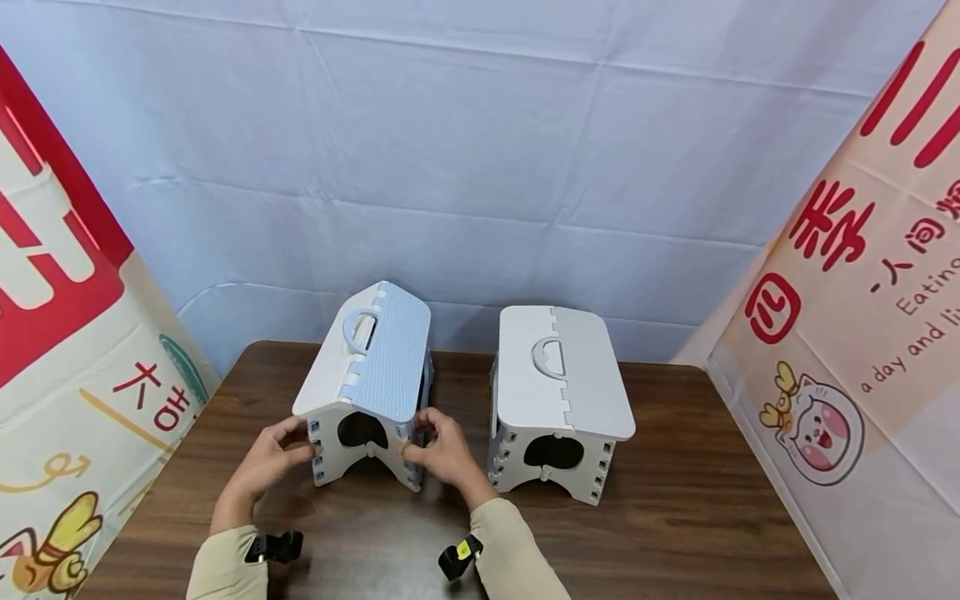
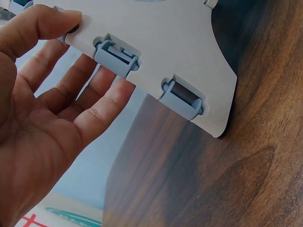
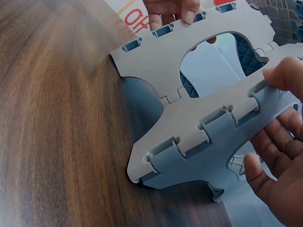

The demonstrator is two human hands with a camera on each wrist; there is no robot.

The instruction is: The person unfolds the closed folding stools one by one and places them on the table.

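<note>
A blue-and-white folding step stool (image 1: 397, 350) stands on the table with its top bent up into a ridge along the middle hinge. My left hand (image 1: 266, 460) holds its near left edge, the thumb on the white end panel (image 2: 156, 42) and the fingers spread along the hinged side. At the near right edge, my right hand (image 1: 448, 454) grips the blue side panel (image 3: 189, 161), thumb on the hinged corner and fingers at the side opening. In the right wrist view the white end panel is folded inward at its middle joint. A blue carrying handle (image 1: 351, 330) sticks up from the ridge.
A second, white folding stool (image 1: 525, 358) with a grey handle stands to the right on the dark wooden table (image 1: 675, 500). Pale blue cloth (image 1: 450, 150) hangs behind, with printed banners at both sides. A black strap device sits on each wrist.
</note>
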